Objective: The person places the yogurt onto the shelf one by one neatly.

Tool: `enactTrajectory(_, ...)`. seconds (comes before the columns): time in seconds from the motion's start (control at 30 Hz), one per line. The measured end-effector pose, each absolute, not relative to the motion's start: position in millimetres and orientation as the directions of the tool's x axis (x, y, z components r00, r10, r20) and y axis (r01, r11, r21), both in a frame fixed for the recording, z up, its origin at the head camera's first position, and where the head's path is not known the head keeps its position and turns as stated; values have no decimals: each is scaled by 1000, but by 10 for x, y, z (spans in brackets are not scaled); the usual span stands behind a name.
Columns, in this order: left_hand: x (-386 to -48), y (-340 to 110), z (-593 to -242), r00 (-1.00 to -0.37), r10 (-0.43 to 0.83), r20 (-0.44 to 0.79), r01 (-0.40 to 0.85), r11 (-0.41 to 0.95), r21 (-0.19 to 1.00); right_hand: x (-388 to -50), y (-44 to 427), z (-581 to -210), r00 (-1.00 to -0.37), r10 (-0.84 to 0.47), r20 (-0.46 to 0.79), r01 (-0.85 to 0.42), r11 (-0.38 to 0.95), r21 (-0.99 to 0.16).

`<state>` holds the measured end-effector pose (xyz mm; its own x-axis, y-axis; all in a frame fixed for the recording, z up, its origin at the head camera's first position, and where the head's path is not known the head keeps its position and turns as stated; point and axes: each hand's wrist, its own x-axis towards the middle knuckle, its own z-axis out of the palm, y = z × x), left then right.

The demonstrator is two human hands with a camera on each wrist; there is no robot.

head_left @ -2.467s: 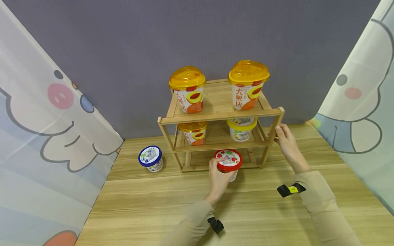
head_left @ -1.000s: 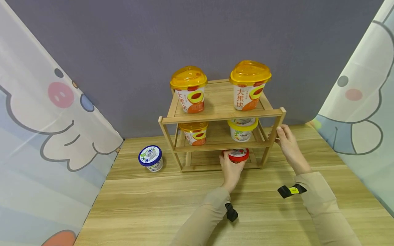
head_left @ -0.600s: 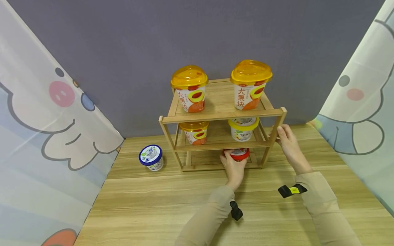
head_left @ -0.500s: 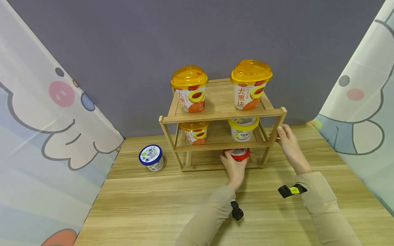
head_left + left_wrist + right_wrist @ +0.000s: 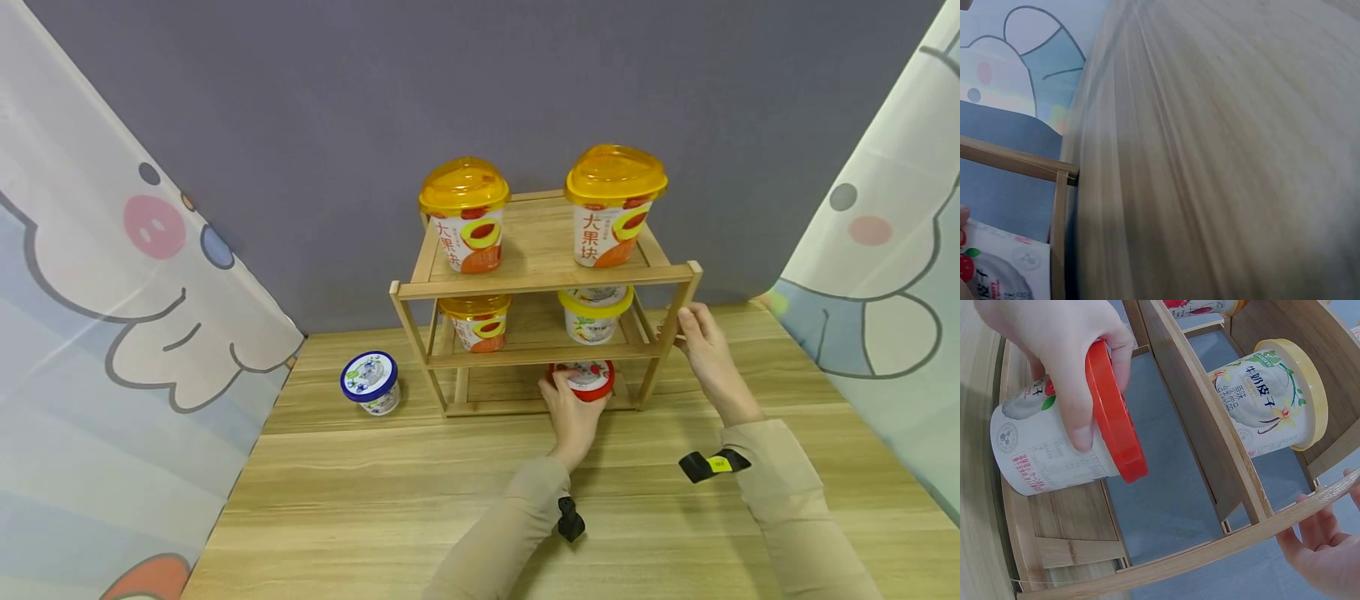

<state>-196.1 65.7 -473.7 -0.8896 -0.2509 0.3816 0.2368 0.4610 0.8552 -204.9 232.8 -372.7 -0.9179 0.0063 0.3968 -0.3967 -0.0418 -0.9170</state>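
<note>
My left hand [image 5: 573, 418] grips a white cup with a red lid [image 5: 592, 380], at the front of the lowest tier of a wooden rack [image 5: 551, 285]. In the right wrist view, the thumb presses the side of this red-lidded cup [image 5: 1054, 450], and strawberries are printed on it. Whether its base rests on the tier is unclear. My right hand [image 5: 711, 367] holds the rack's right front post, fingers curled about it in the right wrist view. On the middle tier, a yellow-lidded cup [image 5: 592, 321] stands above the red-lidded one. The left wrist view catches only part of the red-lidded cup [image 5: 1007, 269].
Two tall cups with orange domed lids, left [image 5: 468, 225] and right [image 5: 611, 217], stand on the top tier. Another orange-lidded cup [image 5: 478, 325] is at middle left. A blue-lidded cup [image 5: 371, 383] sits on the table [image 5: 337, 500], left of the rack. A grey wall [image 5: 360, 167] rises behind.
My left hand has carried the red-lidded cup from before the rack to its lowest tier; over the last half second the cup shifted slightly forward, showing more lid. My right hand stays on the post.
</note>
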Motion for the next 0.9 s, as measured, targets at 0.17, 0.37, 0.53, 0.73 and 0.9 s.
enactTrajectory(0.17, -1951, 564, -4722, -932, -156, 327, 227, 452, 863, -2044, 2332, -3732, -923, 7, 385, -385, -29, -923)
enactTrajectory(0.37, -1971, 395, -4699, -972, 13, 235, 220, 409, 886, -2046, 2333, -3738, -924, 19, 383, -383, -35, -923)
enactTrajectory(0.53, -2057, 195, -4641, -968, 193, 160, 226, 395, 890, -2046, 2334, -3735, -922, 20, 387, -387, -38, -921)
enactTrajectory(0.73, -2177, 19, -4605, -937, 329, 118, 245, 377, 893, -2043, 2336, -3727, -920, 18, 390, -391, -36, -920)
enactTrajectory(0.9, -2220, 29, -4625, -946, 302, 116, 231, 380, 896, -2042, 2323, -3712, -921, 8, 390, -390, -43, -920)
